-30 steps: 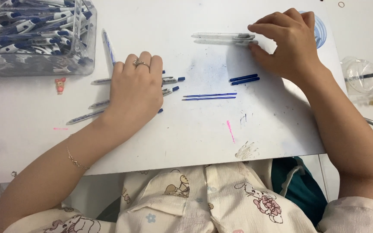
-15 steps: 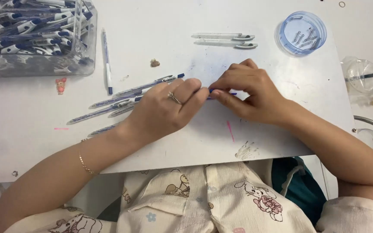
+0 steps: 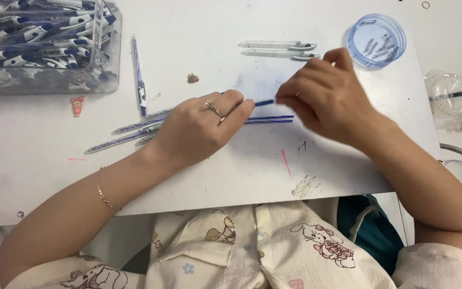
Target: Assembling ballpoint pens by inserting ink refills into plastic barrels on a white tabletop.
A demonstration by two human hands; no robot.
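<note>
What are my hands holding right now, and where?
Left hand pinches a blue refill near its end; right hand is blurred at its tip, grip unclear.

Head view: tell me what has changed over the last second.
The right hand left the two clear pen barrels, met the left hand at mid-table, and now draws away rightward. The left hand lifted off the pens it was pressing and now pinches a thin blue refill. The box of pens, round blue dish and lone pen stayed put.
</note>
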